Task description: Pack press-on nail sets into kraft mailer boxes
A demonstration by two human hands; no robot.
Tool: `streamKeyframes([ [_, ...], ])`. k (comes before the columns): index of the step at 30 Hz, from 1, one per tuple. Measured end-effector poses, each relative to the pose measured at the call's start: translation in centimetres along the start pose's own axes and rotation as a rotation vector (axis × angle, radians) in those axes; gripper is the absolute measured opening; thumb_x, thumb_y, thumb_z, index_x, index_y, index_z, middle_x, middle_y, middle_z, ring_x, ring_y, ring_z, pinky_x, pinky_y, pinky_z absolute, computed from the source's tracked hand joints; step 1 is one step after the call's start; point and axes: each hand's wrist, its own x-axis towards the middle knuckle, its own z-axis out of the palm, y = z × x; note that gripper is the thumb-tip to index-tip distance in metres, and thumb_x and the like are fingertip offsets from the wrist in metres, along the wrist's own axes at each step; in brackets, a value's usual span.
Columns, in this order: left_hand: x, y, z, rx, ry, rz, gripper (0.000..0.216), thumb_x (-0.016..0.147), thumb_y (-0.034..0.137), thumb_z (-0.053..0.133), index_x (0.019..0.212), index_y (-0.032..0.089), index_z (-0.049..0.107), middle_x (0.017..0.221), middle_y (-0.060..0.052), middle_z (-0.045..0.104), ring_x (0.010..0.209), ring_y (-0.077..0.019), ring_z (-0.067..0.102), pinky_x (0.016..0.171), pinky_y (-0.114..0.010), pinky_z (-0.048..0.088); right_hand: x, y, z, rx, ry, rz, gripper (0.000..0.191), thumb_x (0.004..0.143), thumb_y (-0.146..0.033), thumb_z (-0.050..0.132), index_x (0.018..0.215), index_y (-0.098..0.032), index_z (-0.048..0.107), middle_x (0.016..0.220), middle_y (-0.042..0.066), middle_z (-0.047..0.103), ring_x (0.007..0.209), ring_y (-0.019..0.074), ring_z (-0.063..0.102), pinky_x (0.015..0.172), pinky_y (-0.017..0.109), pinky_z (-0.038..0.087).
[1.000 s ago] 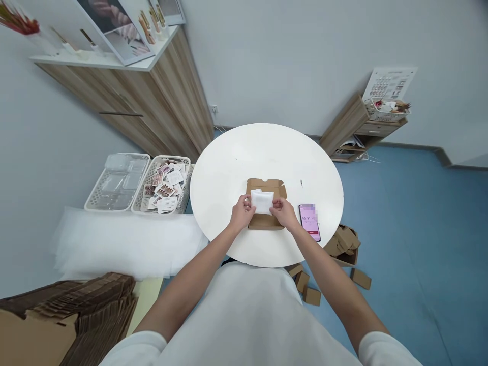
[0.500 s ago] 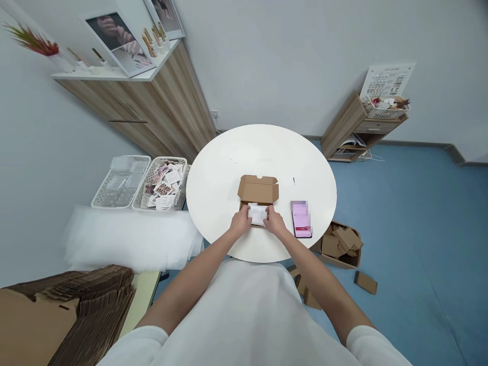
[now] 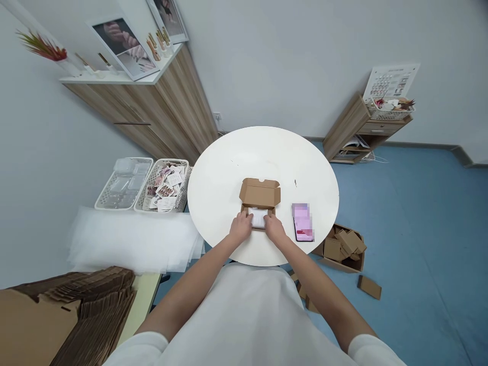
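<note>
An open brown cardboard mailer box (image 3: 260,193) lies on the round white table (image 3: 213,188), its lid tilted back away from me. Inside its base sits a white wrapped packet (image 3: 258,218). My left hand (image 3: 241,226) grips the packet's left end, fingers bent over the box's side. At the right end my right hand (image 3: 274,227) does the same, fingers closed at the packet's edge. The undersides of both hands and part of the box base are hidden. To the right of my right hand lies a phone (image 3: 303,222) with a pink screen.
White baskets hold clear plastic cases (image 3: 124,183) and printed cards (image 3: 168,185) at left. Nearer are white foam sheets (image 3: 133,239) and stacked flat cardboard (image 3: 102,305). A carton of small boxes (image 3: 343,247) stands on the floor at right, with a loose box (image 3: 369,287) nearby.
The packet has gone down into the box base, and its box walls show more around it. My hands have moved slightly outward at its ends. The whole view has shifted a little.
</note>
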Motion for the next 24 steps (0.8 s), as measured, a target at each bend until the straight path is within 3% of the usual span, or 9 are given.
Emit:
streamKeyframes([
  [3, -0.8, -0.1, -0.1, 0.046, 0.033, 0.132, 0.032, 0.079, 0.026, 0.043, 0.111, 0.026, 0.048, 0.113, -0.009, 0.045, 0.104, -0.0258, 0.041, 0.082, -0.038, 0.035, -0.4, 0.1, -0.2, 0.002, 0.011, -0.027, 0.019, 0.077, -0.009, 0.041, 0.089, -0.016, 0.053, 0.095, 0.01, 0.05, 0.075, 0.0175, 0.053, 0.062, 0.027, 0.035],
  [8, -1.9, -0.4, 0.2, 0.075, 0.071, 0.167, 0.039, 0.078, 0.035, 0.046, 0.116, 0.028, 0.045, 0.118, -0.009, 0.044, 0.108, -0.0271, 0.038, 0.088, -0.042, 0.029, -0.5, 1.7, -1.5, 0.172, 0.167, -0.087, 0.03, 0.078, -0.017, 0.043, 0.107, -0.02, 0.049, 0.106, 0.008, 0.049, 0.09, 0.017, 0.051, 0.074, 0.026, 0.038],
  [12, -1.3, -1.1, 0.0, -0.033, 0.179, 0.066, 0.05, 0.078, 0.042, 0.044, 0.125, 0.025, 0.037, 0.131, -0.012, 0.034, 0.117, -0.0298, 0.032, 0.093, -0.046, 0.024, 0.7, 4.7, -3.3, 0.397, 0.352, 0.1, 0.044, 0.076, -0.03, 0.047, 0.118, -0.019, 0.042, 0.114, 0.01, 0.048, 0.093, 0.019, 0.05, 0.079, 0.031, 0.04],
  [17, 2.1, -3.6, -2.3, -0.484, 0.203, -0.174, 0.061, 0.081, 0.051, 0.034, 0.132, 0.018, 0.025, 0.137, -0.014, 0.03, 0.125, -0.026, 0.027, 0.096, -0.04, 0.027, 3.5, 7.0, -5.3, 0.841, 0.253, 0.286, 0.048, 0.075, -0.051, 0.043, 0.11, -0.019, 0.05, 0.113, 0.01, 0.052, 0.093, 0.0194, 0.053, 0.072, 0.03, 0.044],
  [20, 4.2, -5.2, -3.8, -0.791, 0.154, -0.295, 0.063, 0.081, 0.058, 0.028, 0.128, 0.017, 0.034, 0.137, -0.013, 0.032, 0.124, -0.0234, 0.034, 0.096, -0.034, 0.03, 4.8, 6.9, -6.1, 0.997, 0.157, 0.33, 0.05, 0.076, -0.057, 0.035, 0.101, -0.018, 0.054, 0.107, 0.01, 0.056, 0.081, 0.0169, 0.056, 0.063, 0.027, 0.046],
  [24, 5.4, -6.1, -4.8, -1.054, 0.046, -0.36, 0.068, 0.078, 0.065, 0.022, 0.12, 0.016, 0.043, 0.129, -0.016, 0.043, 0.111, -0.0227, 0.049, 0.083, -0.032, 0.041, 5.6, 5.7, -6.6, 1.066, 0.052, 0.313, 0.054, 0.076, -0.061, 0.03, 0.098, -0.019, 0.056, 0.094, 0.007, 0.06, 0.063, 0.0121, 0.053, 0.053, 0.024, 0.043],
])
